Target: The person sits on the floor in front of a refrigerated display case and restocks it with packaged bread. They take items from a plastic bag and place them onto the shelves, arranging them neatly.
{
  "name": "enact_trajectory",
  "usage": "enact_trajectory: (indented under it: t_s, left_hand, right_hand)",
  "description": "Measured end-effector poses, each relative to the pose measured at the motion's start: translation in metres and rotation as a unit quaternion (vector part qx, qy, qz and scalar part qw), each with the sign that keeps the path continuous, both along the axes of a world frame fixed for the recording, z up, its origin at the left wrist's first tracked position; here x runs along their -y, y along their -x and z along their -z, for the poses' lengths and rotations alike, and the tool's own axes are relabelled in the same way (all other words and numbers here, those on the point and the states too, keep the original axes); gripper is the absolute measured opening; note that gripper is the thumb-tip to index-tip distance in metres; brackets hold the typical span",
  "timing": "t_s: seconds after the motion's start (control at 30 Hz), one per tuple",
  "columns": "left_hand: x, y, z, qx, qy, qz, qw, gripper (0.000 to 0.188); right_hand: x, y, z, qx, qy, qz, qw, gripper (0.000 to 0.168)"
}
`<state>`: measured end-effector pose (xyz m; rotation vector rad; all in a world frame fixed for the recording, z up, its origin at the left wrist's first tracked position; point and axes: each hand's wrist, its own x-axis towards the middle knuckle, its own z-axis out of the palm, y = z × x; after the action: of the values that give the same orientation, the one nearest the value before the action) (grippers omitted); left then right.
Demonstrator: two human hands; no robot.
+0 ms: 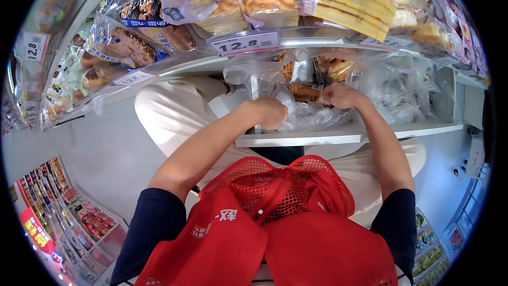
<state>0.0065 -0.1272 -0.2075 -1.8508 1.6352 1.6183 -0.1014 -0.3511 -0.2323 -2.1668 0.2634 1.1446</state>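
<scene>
A white drawer (301, 140) stands pulled out below the bread shelf, in front of my body. Clear plastic bags fill much of it, with packaged baked goods among them. My left hand (271, 113) is closed on the edge of a clear plastic bag (297, 115) at the drawer's left part. My right hand (340, 95) has its fingers on the right end of a brown packaged bread (305, 93) in that bag's opening; its fingertips are partly hidden. Behind it lie more packaged breads (337, 68). Another bundle of clear bags (397, 91) fills the drawer's right side.
Above the drawer runs a shelf edge (309, 43) with price tags (244, 43), loaded with bagged breads (270, 6) that overhang slightly. My knees (166, 115) flank the drawer. Stocked shelves (79, 214) stand behind at the lower left, others (428, 246) at the lower right.
</scene>
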Motion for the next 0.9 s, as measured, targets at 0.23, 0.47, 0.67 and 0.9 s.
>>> enact_trajectory:
  t_s: [0.23, 0.47, 0.67, 0.9]
  left_hand:
    - [-0.007, 0.015, 0.026, 0.102, 0.135, 0.032, 0.985, 0.037]
    - [-0.004, -0.001, -0.019, 0.035, 0.099, -0.125, 0.987, 0.043]
    - [-0.004, 0.013, -0.031, 0.083, 0.107, -0.157, 0.978, 0.040]
    - [-0.060, 0.008, -0.010, -0.012, 0.349, -0.201, 0.915, 0.036]
  right_hand:
    - [-0.021, -0.048, 0.046, 0.093, 0.091, 0.024, 0.991, 0.049]
    - [-0.039, -0.068, 0.063, 0.021, 0.046, 0.029, 0.998, 0.052]
    - [-0.039, -0.054, 0.075, 0.026, 0.092, -0.003, 0.995, 0.041]
    - [-0.082, -0.097, 0.101, 0.181, 0.184, -0.182, 0.949, 0.043]
